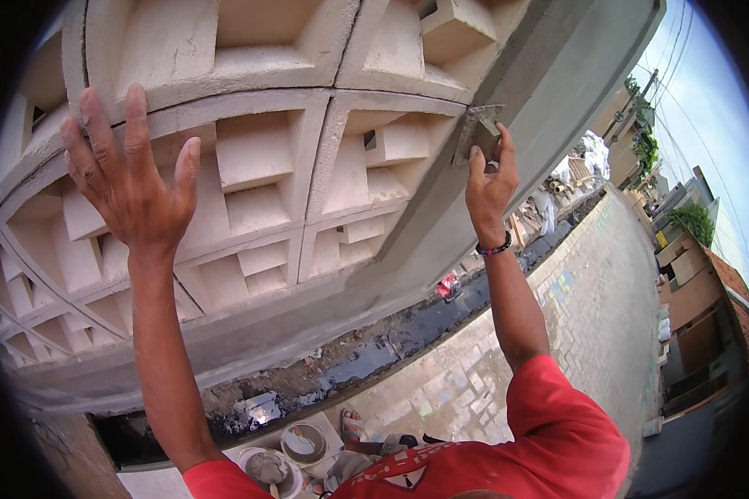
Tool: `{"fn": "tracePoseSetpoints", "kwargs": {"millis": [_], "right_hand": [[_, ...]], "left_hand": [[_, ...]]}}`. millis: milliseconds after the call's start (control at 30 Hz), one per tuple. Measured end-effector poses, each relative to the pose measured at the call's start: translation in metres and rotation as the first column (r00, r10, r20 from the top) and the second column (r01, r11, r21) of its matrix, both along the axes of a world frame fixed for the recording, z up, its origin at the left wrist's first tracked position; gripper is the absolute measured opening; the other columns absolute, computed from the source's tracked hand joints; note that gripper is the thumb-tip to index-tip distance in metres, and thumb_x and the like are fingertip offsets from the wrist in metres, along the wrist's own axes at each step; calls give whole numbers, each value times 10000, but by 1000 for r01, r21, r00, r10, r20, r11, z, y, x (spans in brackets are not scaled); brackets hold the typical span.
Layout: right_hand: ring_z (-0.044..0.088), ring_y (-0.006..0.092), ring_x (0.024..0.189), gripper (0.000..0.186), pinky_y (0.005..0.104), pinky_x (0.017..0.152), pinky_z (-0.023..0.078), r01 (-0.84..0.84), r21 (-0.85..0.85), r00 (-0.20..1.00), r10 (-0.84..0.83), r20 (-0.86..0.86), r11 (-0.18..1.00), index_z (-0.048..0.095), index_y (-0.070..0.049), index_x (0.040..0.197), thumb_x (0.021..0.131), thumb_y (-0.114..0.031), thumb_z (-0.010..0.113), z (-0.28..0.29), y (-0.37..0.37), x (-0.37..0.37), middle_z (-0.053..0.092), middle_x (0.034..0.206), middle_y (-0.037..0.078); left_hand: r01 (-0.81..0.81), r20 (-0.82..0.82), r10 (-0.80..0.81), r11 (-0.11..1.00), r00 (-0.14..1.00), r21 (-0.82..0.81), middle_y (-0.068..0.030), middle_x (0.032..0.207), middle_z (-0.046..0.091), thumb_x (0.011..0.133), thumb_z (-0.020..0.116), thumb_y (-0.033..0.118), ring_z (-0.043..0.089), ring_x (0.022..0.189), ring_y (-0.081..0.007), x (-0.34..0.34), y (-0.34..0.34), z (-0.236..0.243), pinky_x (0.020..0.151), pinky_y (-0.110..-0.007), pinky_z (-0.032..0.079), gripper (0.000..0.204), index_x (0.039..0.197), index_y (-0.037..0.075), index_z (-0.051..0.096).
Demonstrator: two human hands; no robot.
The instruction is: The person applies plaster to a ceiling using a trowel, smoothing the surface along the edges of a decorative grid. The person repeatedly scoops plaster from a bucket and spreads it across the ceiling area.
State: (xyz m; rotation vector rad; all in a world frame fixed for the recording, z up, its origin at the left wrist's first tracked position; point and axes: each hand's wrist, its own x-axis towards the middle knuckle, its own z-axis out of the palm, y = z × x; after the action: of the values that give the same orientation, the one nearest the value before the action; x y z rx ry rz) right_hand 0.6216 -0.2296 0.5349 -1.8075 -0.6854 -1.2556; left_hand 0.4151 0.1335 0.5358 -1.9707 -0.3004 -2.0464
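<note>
Right fingers (507, 145) grip a float (478, 133); below, a bucket (297, 482) holds grey mix (265, 466).

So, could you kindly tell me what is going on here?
A person in a red shirt is working at a wall of pale openwork blocks. The right hand grips a small flat float by its handle, over the grey plastered strip bordering the blocks. The left hand is spread open before the blocks; whether it touches them is unclear. Below, two buckets stand beside a ditch of dark water.
</note>
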Motion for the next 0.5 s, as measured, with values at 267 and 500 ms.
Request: {"fn": "tracePoseSetpoints", "kwargs": {"millis": [267,500], "right_hand": [[579,89,749,450,228,619,503,-76,106,997,78,-9,991,544,-15,1317,880,-69,638,52,-15,-26,630,942,64],[604,188,887,448,291,717,498,-6,83,986,20,-165,997,541,-23,1307,864,-24,606,-45,13,-17,630,1025,142]], "left_hand": [[7,17,-7,1000,1000,21,-90,1572,276,855,617,552,180,1459,-339,4,9,-6,1182,-482,160,699,1466,280,414],[20,21,-21,999,1000,31,-71,1563,291,862,599,581,214,1442,-310,3,15,-5,1159,-471,205,688,1464,305,413]]}}
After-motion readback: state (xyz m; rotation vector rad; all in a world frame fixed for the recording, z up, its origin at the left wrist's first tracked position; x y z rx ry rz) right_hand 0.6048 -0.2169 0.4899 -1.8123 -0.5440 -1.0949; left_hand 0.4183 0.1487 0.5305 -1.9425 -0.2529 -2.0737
